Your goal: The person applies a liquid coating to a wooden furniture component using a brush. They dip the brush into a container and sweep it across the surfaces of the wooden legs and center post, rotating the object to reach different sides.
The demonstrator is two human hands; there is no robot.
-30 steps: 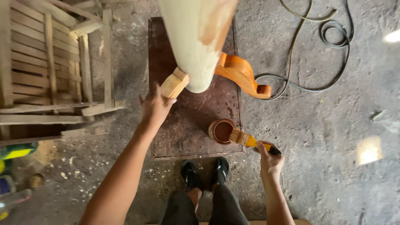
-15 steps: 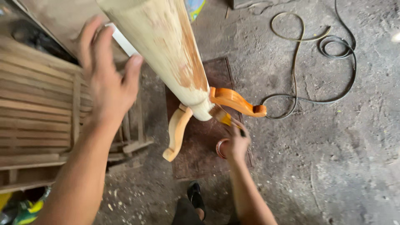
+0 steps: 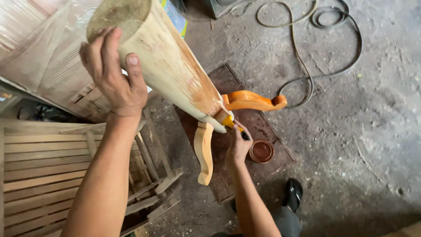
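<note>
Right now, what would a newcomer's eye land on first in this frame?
The big pale wooden column, tilted across the upper middle, with the left hand gripping its top end. Lower down, the right hand holds a brush to its base, beside a glossy orange curved leg. A small cup of brown stain sits on the dark mat.

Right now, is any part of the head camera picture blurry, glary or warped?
Head view: even, soft daylight with no harsh glare. The left hand and the top of the wooden post loom large and stretched by the wide lens. The right hand and the brush are a bit soft. The lower right floor is darker.
</note>
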